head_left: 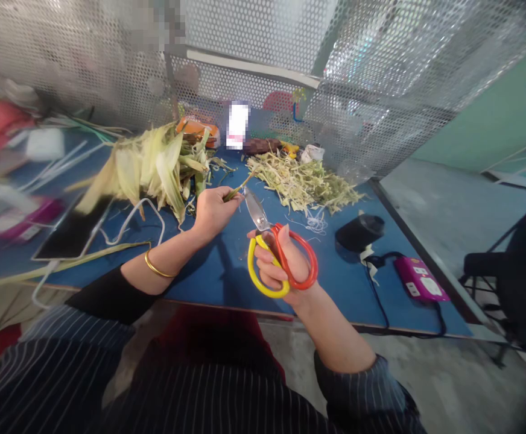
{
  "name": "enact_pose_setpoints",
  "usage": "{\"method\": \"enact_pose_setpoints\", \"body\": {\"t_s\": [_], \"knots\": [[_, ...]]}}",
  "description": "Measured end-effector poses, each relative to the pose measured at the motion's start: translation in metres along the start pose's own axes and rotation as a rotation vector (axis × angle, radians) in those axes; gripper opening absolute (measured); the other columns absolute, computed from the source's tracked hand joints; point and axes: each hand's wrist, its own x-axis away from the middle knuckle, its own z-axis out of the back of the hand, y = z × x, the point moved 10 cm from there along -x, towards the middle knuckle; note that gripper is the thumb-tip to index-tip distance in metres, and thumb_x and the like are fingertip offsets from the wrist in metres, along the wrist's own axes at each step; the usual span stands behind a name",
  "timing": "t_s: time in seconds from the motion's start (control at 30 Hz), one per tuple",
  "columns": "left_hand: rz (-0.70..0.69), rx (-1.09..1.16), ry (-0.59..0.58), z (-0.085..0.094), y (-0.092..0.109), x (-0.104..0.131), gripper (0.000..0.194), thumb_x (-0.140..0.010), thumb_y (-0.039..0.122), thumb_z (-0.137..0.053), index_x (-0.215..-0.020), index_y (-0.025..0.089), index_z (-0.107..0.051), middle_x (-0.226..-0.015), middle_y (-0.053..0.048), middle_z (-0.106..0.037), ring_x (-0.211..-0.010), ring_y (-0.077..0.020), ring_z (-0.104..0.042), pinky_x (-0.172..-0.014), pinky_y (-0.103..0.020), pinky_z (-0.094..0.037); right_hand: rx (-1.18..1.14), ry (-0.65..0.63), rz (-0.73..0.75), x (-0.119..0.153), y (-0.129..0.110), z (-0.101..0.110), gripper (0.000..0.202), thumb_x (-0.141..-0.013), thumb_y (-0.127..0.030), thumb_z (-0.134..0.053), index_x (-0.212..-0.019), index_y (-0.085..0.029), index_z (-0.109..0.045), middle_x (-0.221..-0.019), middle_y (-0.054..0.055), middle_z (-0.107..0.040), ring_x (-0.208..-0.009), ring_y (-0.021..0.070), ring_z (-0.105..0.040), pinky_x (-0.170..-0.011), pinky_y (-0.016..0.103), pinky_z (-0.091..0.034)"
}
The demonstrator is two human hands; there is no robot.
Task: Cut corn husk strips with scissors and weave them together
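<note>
My right hand (283, 259) is closed around the scissors (257, 211), which have one red and one yellow handle loop. Their blades look closed together and point up and left, the tips near my left fingers. Pinched in my left hand (218, 211) is a thin strip of corn husk (245, 181), its end sticking out past the fingertips beside the blade tips. Left of that hand lies a heap of large pale-green corn husks (149, 163). Beyond the scissors spreads a pile of small cut husk pieces (303, 181), with a tangle of white thread (315, 221) at its near edge.
On the blue table (227, 271) sit a black cylinder (359, 232) and a magenta power strip (421, 278) with a black cord, at right. A dark tablet (73, 229) with a white cable lies left. A perforated metal screen (254, 78) stands behind; a black chair (516, 265) is at right.
</note>
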Motion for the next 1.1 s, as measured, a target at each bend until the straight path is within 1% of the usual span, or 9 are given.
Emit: {"method": "enact_pose_setpoints", "body": {"t_s": [0.13,0.3,0.47,0.6,0.67,0.77,0.87,1.03,1.1], "knots": [[0.155,0.171,-0.019,-0.002,-0.014,-0.002,0.023,-0.070,0.036,-0.066,-0.066,0.014,-0.068,-0.051,0.005,-0.043,-0.049,-0.0074,-0.034,-0.048,-0.023,-0.026,0.410,0.153,0.061,0.002,-0.017,0.026,0.047,-0.086,-0.061,-0.043,-0.104,-0.019,-0.055,-0.062,-0.007,-0.044,-0.033,0.0021,-0.027,-0.031,0.017,-0.026],[0.486,0.582,-0.206,-0.029,-0.035,0.007,0.023,-0.064,0.033,-0.074,-0.074,0.013,-0.068,-0.044,0.009,-0.027,-0.040,-0.0046,-0.018,-0.041,-0.024,-0.011,1.684,0.559,0.129,0.002,-0.073,0.062,0.041,-0.079,-0.044,-0.061,-0.112,-0.021,-0.053,-0.079,0.005,-0.063,-0.066,0.0185,-0.060,-0.057,0.027,-0.042],[0.557,0.697,-0.280,-0.038,-0.034,0.014,0.022,-0.062,0.030,-0.077,-0.066,0.013,-0.063,-0.044,0.010,-0.025,-0.039,-0.0031,-0.016,-0.041,-0.024,-0.008,2.252,0.444,-0.048,-0.015,-0.072,0.061,0.033,-0.084,-0.034,-0.054,-0.111,-0.014,-0.056,-0.093,0.015,-0.066,-0.078,0.0239,-0.064,-0.064,0.030,-0.042],[0.589,0.754,-0.322,-0.046,-0.031,0.020,0.023,-0.063,0.030,-0.076,-0.065,0.014,-0.060,-0.043,0.011,-0.023,-0.038,-0.0028,-0.015,-0.040,-0.025,-0.006,2.184,0.368,0.054,-0.030,-0.082,0.037,0.030,-0.087,-0.040,-0.051,-0.079,-0.016,-0.067,-0.084,0.014,-0.065,-0.077,0.0238,-0.064,-0.065,0.032,-0.042],[0.607,0.776,-0.345,-0.050,-0.029,0.023,0.023,-0.063,0.031,-0.076,-0.068,0.014,-0.062,-0.042,0.011,-0.024,-0.037,-0.0028,-0.015,-0.040,-0.025,-0.005,1.867,0.329,0.216,-0.042,-0.087,0.024,0.033,-0.084,-0.049,-0.053,-0.082,-0.019,-0.068,-0.081,0.008,-0.066,-0.074,0.0205,-0.063,-0.066,0.031,-0.043],[0.621,0.796,-0.362,-0.054,-0.028,0.027,0.023,-0.062,0.032,-0.076,-0.067,0.014,-0.062,-0.041,0.010,-0.027,-0.035,-0.0024,-0.016,-0.039,-0.025,-0.004,1.231,0.277,0.125,-0.065,-0.068,0.034,0.035,-0.077,-0.052,-0.061,-0.077,-0.017,-0.065,-0.065,0.003,-0.062,-0.056,0.0139,-0.059,-0.053,0.025,-0.044],[0.622,0.800,-0.358,-0.054,-0.028,0.028,0.022,-0.064,0.031,-0.076,-0.067,0.013,-0.062,-0.042,0.009,-0.030,-0.035,-0.0020,-0.017,-0.039,-0.024,-0.003,0.920,0.232,0.100,-0.080,-0.051,0.039,0.033,-0.072,-0.048,-0.064,-0.068,-0.015,-0.060,-0.057,-0.001,-0.057,-0.044,0.0090,-0.053,-0.046,0.022,-0.042],[0.627,0.875,-0.368,-0.056,-0.024,0.028,0.027,-0.071,0.037,-0.073,-0.074,0.013,-0.063,-0.047,0.010,-0.026,-0.037,-0.0015,-0.015,-0.038,-0.022,-0.006,1.019,0.142,0.130,-0.095,-0.074,0.052,0.033,-0.074,-0.047,-0.061,-0.068,-0.015,-0.060,-0.056,-0.002,-0.055,-0.043,0.0080,-0.049,-0.047,0.022,-0.040],[0.680,0.956,-0.404,-0.062,-0.023,0.031,0.027,-0.077,0.039,-0.067,-0.080,0.012,-0.065,-0.051,0.008,-0.030,-0.037,-0.0018,-0.020,-0.037,-0.020,-0.011,1.231,0.359,0.249,-0.093,-0.116,0.078,0.033,-0.083,-0.043,-0.050,-0.076,-0.013,-0.063,-0.067,0.004,-0.061,-0.051,0.0117,-0.054,-0.056,0.026,-0.045]]}}
